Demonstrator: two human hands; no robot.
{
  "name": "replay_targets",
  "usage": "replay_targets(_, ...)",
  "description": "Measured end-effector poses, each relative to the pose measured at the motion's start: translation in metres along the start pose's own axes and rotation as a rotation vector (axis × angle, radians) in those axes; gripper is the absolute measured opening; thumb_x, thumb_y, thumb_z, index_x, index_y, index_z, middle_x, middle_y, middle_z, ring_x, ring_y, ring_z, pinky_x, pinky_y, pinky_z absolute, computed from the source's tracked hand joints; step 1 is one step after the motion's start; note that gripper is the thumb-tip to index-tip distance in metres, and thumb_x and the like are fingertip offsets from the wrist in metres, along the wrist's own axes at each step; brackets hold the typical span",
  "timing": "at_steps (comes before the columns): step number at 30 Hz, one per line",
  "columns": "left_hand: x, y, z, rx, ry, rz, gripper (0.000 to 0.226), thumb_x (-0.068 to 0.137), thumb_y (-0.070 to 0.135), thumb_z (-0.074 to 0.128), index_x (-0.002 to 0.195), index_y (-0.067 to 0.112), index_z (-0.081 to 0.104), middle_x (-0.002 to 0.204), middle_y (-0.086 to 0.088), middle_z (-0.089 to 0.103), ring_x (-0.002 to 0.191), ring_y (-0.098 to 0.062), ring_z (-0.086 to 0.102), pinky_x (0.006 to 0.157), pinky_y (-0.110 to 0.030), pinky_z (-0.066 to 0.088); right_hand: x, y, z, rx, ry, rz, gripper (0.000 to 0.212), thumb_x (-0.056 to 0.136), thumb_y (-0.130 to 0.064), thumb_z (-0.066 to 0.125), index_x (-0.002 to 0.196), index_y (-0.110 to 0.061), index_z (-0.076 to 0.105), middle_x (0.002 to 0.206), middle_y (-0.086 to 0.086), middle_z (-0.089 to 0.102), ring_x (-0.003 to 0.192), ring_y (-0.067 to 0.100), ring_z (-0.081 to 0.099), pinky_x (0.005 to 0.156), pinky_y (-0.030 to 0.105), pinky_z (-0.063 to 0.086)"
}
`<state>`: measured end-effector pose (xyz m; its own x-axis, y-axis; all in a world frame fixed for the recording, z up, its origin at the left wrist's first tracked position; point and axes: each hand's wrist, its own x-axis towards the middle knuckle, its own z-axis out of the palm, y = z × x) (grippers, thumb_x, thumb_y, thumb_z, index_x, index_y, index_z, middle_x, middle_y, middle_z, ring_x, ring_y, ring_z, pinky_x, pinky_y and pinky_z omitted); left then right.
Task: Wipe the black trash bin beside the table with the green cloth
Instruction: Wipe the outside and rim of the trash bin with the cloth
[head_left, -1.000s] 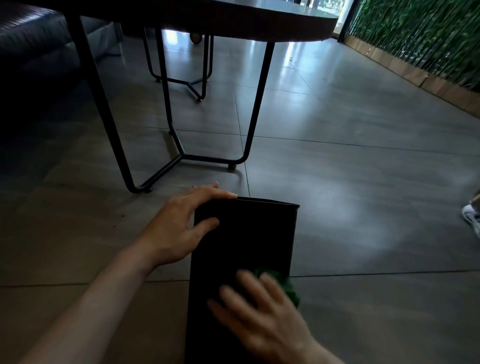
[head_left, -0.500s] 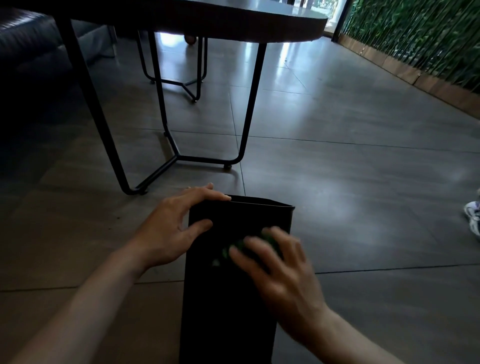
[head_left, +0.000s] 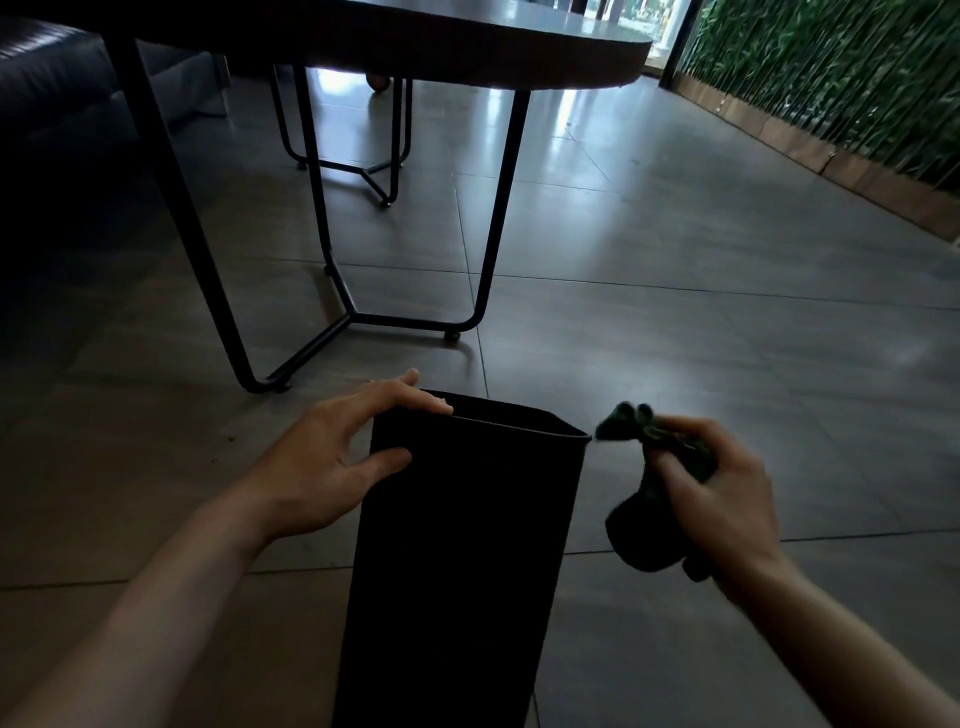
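Note:
The black trash bin (head_left: 462, 561) stands on the tiled floor in front of me, tall and rectangular, its near face towards me. My left hand (head_left: 332, 462) holds its top left corner, fingers over the rim and thumb on the near face. My right hand (head_left: 722, 499) is off the bin, just to the right of its top right corner, and grips the bunched green cloth (head_left: 654, 441). One end of the cloth sticks up towards the rim; the other hangs dark below my fingers.
A dark table (head_left: 467, 47) on thin black metal legs (head_left: 498, 208) stands just beyond the bin. A dark sofa (head_left: 47, 88) is at the far left. A green plant wall (head_left: 831, 83) with a wooden base runs along the right. Grey floor tiles (head_left: 727, 322) stretch right.
My right hand has left the bin's near face and swung out to the right of it with the cloth, which is now bunched in its fingers. My left hand stays on the corner.

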<state>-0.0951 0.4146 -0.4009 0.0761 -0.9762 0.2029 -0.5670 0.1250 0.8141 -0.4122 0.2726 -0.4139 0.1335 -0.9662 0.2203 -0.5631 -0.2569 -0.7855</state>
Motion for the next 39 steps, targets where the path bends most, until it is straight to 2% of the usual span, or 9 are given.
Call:
replay_targets(3, -0.003, -0.001, -0.007, -0.038, -0.052, -0.02, 0.05, 0.089, -0.001, 0.068, 0.118, 0.039, 0.063, 0.139, 0.027, 0.057, 0.144, 0.007, 0.03, 0.114, -0.027, 0.024, 0.022, 0.008, 0.002, 0.278, -0.206, 0.535, 0.028, 0.094, -0.01, 0.071, 0.115, -0.029, 0.071, 0.1, 0.014, 0.073, 0.077, 0.027, 0.071, 0.059, 0.032, 0.06)
replay_targets(6, -0.011, -0.004, -0.018, -0.073, -0.007, -0.062, 0.046, 0.088, -0.004, 0.067, 0.115, 0.033, 0.066, 0.142, 0.024, 0.055, 0.141, 0.005, 0.037, 0.115, -0.031, 0.027, 0.025, 0.022, 0.016, 0.29, -0.289, 0.664, 0.033, 0.093, -0.007, 0.071, 0.122, -0.022, 0.069, 0.093, 0.014, 0.071, 0.076, 0.028, 0.07, 0.049, 0.026, 0.056)
replay_targets(14, -0.028, -0.015, -0.031, -0.094, 0.206, -0.196, 0.041, 0.09, -0.012, 0.058, 0.104, 0.025, 0.066, 0.145, 0.016, 0.051, 0.134, 0.004, 0.047, 0.107, -0.029, 0.04, 0.033, 0.03, 0.047, 0.367, -0.385, 0.72, 0.026, 0.094, -0.014, 0.069, 0.119, -0.008, 0.072, 0.108, 0.019, 0.075, 0.09, 0.035, 0.071, 0.079, 0.04, 0.059)
replay_targets(19, -0.025, -0.021, -0.026, -0.063, 0.339, -0.361, 0.035, 0.103, 0.004, 0.038, 0.105, 0.028, 0.063, 0.118, 0.005, 0.068, 0.113, -0.015, 0.064, 0.098, -0.045, 0.052, 0.017, 0.017, 0.049, 0.477, -0.674, 0.812, 0.037, 0.094, -0.042, 0.068, 0.106, -0.009, 0.079, 0.096, 0.019, 0.077, 0.073, 0.031, 0.075, 0.06, 0.035, 0.061)
replay_targets(23, -0.023, -0.019, -0.024, -0.205, 0.41, -0.448, 0.037, 0.108, 0.019, 0.034, 0.113, 0.04, 0.065, 0.115, 0.014, 0.065, 0.108, -0.006, 0.06, 0.084, -0.028, 0.048, 0.005, 0.014, 0.057, 0.54, -0.789, 0.766, 0.04, 0.09, -0.049, 0.069, 0.11, -0.016, 0.08, 0.112, 0.017, 0.077, 0.09, 0.033, 0.076, 0.07, 0.038, 0.061)
replay_targets(25, -0.022, -0.017, -0.022, -0.296, 0.462, -0.503, 0.033, 0.108, 0.028, 0.037, 0.126, 0.043, 0.059, 0.12, 0.02, 0.062, 0.107, 0.003, 0.058, 0.09, -0.024, 0.047, 0.001, 0.014, 0.056, 0.549, -0.805, 0.742, 0.04, 0.089, -0.047, 0.071, 0.112, -0.015, 0.079, 0.114, 0.018, 0.076, 0.093, 0.034, 0.075, 0.075, 0.039, 0.061)
replay_targets(28, -0.018, -0.021, -0.014, -0.309, 0.487, -0.628, 0.039, 0.107, 0.04, 0.033, 0.139, 0.027, 0.05, 0.133, 0.003, 0.058, 0.125, -0.018, 0.054, 0.112, -0.039, 0.039, -0.002, 0.015, 0.055, 0.535, -0.81, 0.729, 0.041, 0.083, -0.042, 0.076, 0.109, -0.01, 0.079, 0.11, 0.021, 0.076, 0.089, 0.035, 0.075, 0.072, 0.039, 0.061)
replay_targets(34, -0.011, -0.029, -0.014, -0.268, 0.477, -0.725, 0.041, 0.104, 0.053, 0.032, 0.117, 0.021, 0.055, 0.125, -0.012, 0.059, 0.121, -0.032, 0.055, 0.109, -0.052, 0.041, 0.001, 0.013, 0.05, 0.503, -0.719, 0.656, 0.018, 0.093, -0.025, 0.069, 0.103, -0.015, 0.081, 0.106, 0.019, 0.077, 0.084, 0.033, 0.077, 0.064, 0.034, 0.061)
replay_targets(39, 0.0, -0.023, -0.005, -0.53, 0.426, -0.727, 0.046, 0.103, 0.053, 0.035, 0.108, 0.028, 0.074, 0.103, 0.006, 0.077, 0.098, -0.011, 0.068, 0.078, -0.031, 0.047, 0.014, 0.003, 0.043, 0.489, -0.58, 0.59, 0.02, 0.095, -0.022, 0.07, 0.112, -0.013, 0.075, 0.099, 0.014, 0.08, 0.086, 0.034, 0.077, 0.059, 0.033, 0.061)
